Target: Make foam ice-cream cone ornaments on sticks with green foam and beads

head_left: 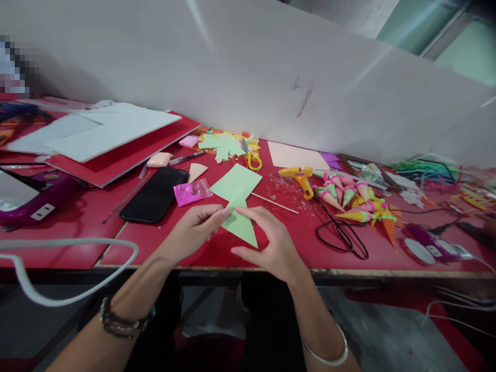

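My left hand [194, 225] pinches the edge of a light green paper piece [241, 227] between thumb and fingers, in the middle of the head view. The piece tapers to a sharp corner at its lower right. My right hand [273, 243] is open, thumb and fingers spread, with the index fingertip at the paper's upper edge; I cannot tell how firmly it touches. Just beyond lies another light green paper sheet [237, 181], partly overlapped by the held piece. A thin wooden stick [277, 203] rests to its right.
A yellow glue gun [300, 178] with a black cord [341, 237] lies to the right, beside several small paper cones [349, 194]. Yellow-handled scissors [254, 161] sit behind. Leftward are a pink packet [191, 192], a black phone [155, 196] and stacked white boards [116, 129].
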Demonstrator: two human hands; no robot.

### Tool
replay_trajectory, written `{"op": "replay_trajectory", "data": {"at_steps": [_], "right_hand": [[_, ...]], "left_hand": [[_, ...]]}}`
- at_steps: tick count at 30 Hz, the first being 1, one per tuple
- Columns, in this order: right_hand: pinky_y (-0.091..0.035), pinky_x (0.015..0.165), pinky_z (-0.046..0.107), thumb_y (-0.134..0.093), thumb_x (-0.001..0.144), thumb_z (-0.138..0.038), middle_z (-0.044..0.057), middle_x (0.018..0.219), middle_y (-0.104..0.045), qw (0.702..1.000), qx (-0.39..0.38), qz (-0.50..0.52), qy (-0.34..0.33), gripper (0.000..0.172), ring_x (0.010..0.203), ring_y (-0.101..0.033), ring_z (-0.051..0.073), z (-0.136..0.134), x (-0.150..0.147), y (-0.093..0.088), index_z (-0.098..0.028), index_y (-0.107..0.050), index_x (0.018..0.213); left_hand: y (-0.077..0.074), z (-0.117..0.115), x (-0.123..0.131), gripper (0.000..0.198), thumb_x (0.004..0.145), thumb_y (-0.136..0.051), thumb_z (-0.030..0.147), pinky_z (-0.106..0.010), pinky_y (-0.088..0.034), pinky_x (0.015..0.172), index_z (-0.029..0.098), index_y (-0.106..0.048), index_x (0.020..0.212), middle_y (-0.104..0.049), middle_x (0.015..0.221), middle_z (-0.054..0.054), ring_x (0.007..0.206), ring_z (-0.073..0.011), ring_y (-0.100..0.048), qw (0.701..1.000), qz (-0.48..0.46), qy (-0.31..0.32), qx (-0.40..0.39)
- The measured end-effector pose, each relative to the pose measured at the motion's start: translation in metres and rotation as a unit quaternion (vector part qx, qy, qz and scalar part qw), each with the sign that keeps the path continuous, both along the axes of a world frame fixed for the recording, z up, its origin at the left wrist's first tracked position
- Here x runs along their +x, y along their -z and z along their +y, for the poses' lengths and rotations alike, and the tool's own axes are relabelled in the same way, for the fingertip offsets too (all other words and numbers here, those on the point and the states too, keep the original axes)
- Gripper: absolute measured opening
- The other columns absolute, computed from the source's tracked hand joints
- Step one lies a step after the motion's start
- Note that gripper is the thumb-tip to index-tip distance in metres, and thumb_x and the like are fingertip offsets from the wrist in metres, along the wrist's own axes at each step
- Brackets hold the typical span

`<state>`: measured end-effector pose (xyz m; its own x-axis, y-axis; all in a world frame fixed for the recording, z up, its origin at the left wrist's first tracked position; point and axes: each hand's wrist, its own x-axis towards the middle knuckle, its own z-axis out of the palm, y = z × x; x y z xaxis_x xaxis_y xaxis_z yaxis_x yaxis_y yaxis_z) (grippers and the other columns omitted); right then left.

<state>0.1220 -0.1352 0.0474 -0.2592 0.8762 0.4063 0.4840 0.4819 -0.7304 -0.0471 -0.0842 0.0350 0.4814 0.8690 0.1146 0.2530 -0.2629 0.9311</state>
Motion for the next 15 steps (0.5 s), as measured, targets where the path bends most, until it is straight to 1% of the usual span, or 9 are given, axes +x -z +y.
{"op": "replay_trajectory", "data": {"at_steps": [1,2,4,6,9,12,15], "right_hand": [[-0.041,0.085,0.032,-0.061,0.069,-0.032,0.005,0.107,-0.055,1.0,0.0,-0.003,0.0,0.048,0.099,-0.05,0.019,0.0,0.0002,0.0003,-0.026,-0.047,0.114],[-0.041,0.085,0.031,-0.06,0.07,-0.032,0.005,0.106,-0.056,1.0,0.0,-0.005,0.001,0.045,0.099,-0.051,0.019,-0.0001,0.0003,0.0005,-0.025,-0.048,0.113],[-0.042,0.083,0.03,-0.054,0.075,-0.029,0.005,0.102,-0.057,1.0,0.004,-0.004,0.009,0.035,0.096,-0.052,0.017,-0.0003,0.0006,0.0008,-0.024,-0.051,0.109],[-0.042,0.081,0.028,-0.051,0.078,-0.027,0.005,0.098,-0.059,1.0,0.01,-0.004,0.015,0.028,0.092,-0.053,0.016,-0.0002,0.0012,0.0015,-0.023,-0.054,0.105],[-0.043,0.079,0.027,-0.048,0.08,-0.027,0.004,0.094,-0.061,1.0,0.017,-0.008,0.015,0.023,0.089,-0.055,0.015,0.0009,0.002,0.0035,-0.022,-0.058,0.1],[-0.043,0.078,0.027,-0.045,0.082,-0.028,0.004,0.091,-0.062,0.999,0.028,-0.014,0.025,0.021,0.087,-0.056,0.015,0.0021,0.0021,0.0056,-0.023,-0.06,0.096],[-0.045,0.073,0.027,-0.049,0.079,-0.031,0.004,0.085,-0.064,0.999,0.028,-0.009,0.039,0.02,0.08,-0.057,0.015,0.0023,0.0014,0.0062,-0.023,-0.062,0.092]], "left_hand": [[0.0005,-0.0001,0.0002,0.034,0.082,-0.039,0.035,-0.017,-0.023,0.037,0.016,-0.037,0.054,-0.034,0.047,0.006,0.04,-0.0046,-0.03,1.0,-0.003,-0.003,-0.003],[0.0008,-0.0001,0.0005,0.034,0.082,-0.039,0.035,-0.017,-0.024,0.038,0.016,-0.037,0.054,-0.034,0.047,0.006,0.04,-0.0046,-0.03,1.0,-0.004,-0.004,-0.003],[0.0008,-0.0002,0.0009,0.035,0.082,-0.039,0.034,-0.017,-0.024,0.038,0.016,-0.037,0.053,-0.034,0.046,0.006,0.041,-0.0045,-0.03,1.0,0.001,-0.005,0.001],[0.0,-0.0002,0.001,0.036,0.082,-0.039,0.034,-0.017,-0.024,0.039,0.016,-0.036,0.051,-0.033,0.045,0.006,0.041,-0.0045,-0.03,1.0,0.007,-0.004,0.007],[-0.0012,0.0003,0.0003,0.037,0.082,-0.039,0.034,-0.018,-0.025,0.042,0.016,-0.035,0.05,-0.032,0.045,0.006,0.042,-0.0047,-0.029,1.0,0.01,-0.007,0.009],[-0.0013,0.001,-0.0003,0.036,0.081,-0.039,0.034,-0.019,-0.029,0.047,0.015,-0.038,0.05,-0.036,0.048,0.005,0.046,-0.0062,-0.033,1.0,0.005,0.001,0.008],[-0.0019,0.0014,-0.0009,0.033,0.081,-0.04,0.033,-0.02,-0.032,0.052,0.015,-0.04,0.052,-0.036,0.054,0.003,0.053,-0.0077,-0.035,1.0,-0.004,0.01,0.015]]}}
